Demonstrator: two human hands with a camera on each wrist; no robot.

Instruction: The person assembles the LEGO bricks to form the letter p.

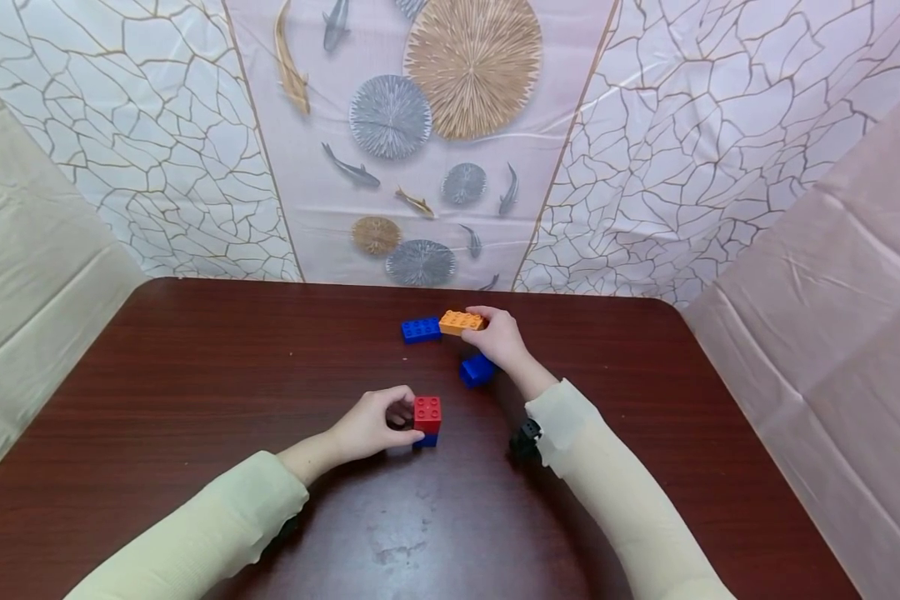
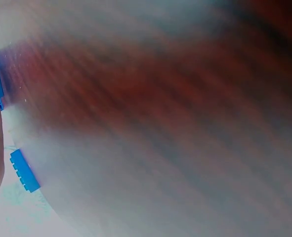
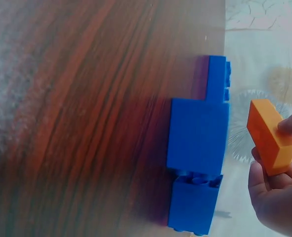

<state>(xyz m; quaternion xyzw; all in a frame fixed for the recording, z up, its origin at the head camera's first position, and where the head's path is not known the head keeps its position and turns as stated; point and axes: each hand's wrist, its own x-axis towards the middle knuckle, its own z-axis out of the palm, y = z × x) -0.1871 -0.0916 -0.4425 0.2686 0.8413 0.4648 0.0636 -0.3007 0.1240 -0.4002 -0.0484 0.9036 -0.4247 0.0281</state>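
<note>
Although probably light and stiff, possibly slick: orange block [image 1: 458, 322], near far edge of surface [image 1: 232, 367], pinched across long sides, best hold, by right hand [image 1: 499, 337]; red-blue stack [image 1: 427, 414], farther in, between left hand's [image 1: 372, 422] pinching fingers.

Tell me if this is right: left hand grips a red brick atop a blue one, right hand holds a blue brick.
Wrong: the right hand holds an orange brick, not a blue one; the right wrist view shows it. The rest stands.
</note>
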